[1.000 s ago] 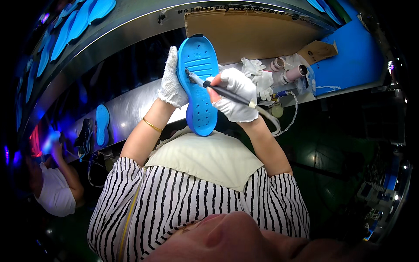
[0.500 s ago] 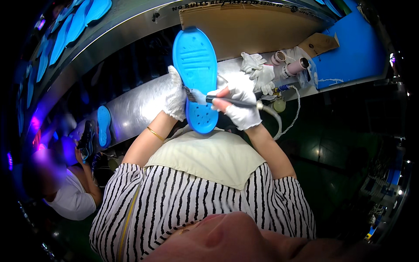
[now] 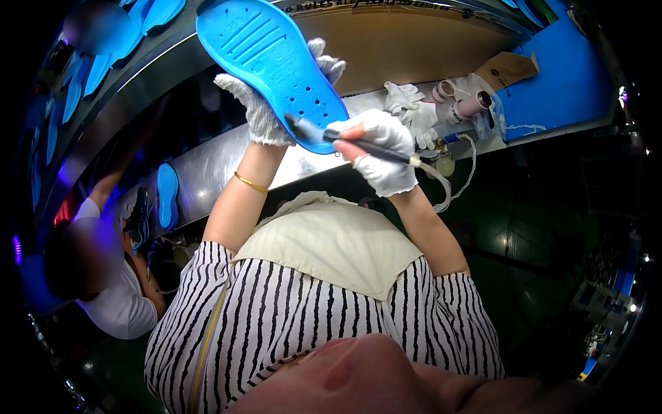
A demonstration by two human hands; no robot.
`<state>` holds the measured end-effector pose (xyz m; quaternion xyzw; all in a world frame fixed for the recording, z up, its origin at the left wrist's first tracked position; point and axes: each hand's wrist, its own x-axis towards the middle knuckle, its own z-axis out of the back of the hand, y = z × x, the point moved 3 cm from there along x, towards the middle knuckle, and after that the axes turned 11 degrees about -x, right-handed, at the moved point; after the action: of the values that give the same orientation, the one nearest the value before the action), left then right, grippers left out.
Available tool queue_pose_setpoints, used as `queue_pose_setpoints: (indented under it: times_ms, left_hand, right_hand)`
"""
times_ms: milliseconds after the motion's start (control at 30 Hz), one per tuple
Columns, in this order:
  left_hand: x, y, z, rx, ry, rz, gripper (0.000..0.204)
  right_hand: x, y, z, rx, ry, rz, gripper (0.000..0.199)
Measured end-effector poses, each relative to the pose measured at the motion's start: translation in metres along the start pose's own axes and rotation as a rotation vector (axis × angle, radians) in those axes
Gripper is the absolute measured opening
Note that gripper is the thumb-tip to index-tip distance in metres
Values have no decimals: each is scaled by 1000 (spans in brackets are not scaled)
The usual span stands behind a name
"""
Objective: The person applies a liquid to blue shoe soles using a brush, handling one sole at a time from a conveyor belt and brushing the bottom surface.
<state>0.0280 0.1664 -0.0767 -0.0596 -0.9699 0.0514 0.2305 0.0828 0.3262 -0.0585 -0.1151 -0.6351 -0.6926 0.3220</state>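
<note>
A bright blue shoe sole (image 3: 279,65), with ridges at one end and small holes at the other, is tilted up to the left over the bench. My left hand (image 3: 261,110), in a white knit glove, grips it from beneath, thumb on the near side and fingertips showing past the far edge. My right hand (image 3: 386,152), in a white glove with bare thumb and forefinger tips, is closed round the black handle of a brush (image 3: 372,150). The blurred bristles lie at the holed end of the sole. A pale hose runs from the handle's rear end.
A metal bench (image 3: 221,165) carries another blue sole (image 3: 167,196), white gloves (image 3: 412,110) and pink cylindrical containers (image 3: 472,103). A cardboard sheet (image 3: 407,45) stands behind. More blue soles (image 3: 124,41) lie on a shelf at upper left. Another person (image 3: 114,297) works at left.
My left hand has moved up and swung the sole's ridged end to the upper left. The brush stays near the holed end. The person at left has stretched an arm toward the shelf.
</note>
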Motion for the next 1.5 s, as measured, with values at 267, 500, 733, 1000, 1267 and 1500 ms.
queue_pose_setpoints:
  times_ms: [267, 500, 733, 1000, 1267, 1500]
  left_hand:
    - [15, -17, -5, 38, 239, 124, 130]
    - [21, -8, -44, 222, 144, 290, 78]
    - [26, -11, -9, 666, 85, 428, 106]
    - [26, -9, -4, 1128, -279, 606, 117]
    - [22, -3, -19, 1389, -317, 638, 106]
    - [21, -8, -1, 1535, -424, 594, 106]
  right_hand:
    - [-5, -23, 10, 285, -79, -291, 16]
    - [-2, -31, 8, 255, 222, -627, 19]
    - [6, -18, 16, 71, 196, -475, 14]
    - [10, -26, 8, 118, 498, -550, 13]
    - [8, -24, 2, -90, 420, -398, 13]
    - [25, -20, 18, -40, 372, -233, 10]
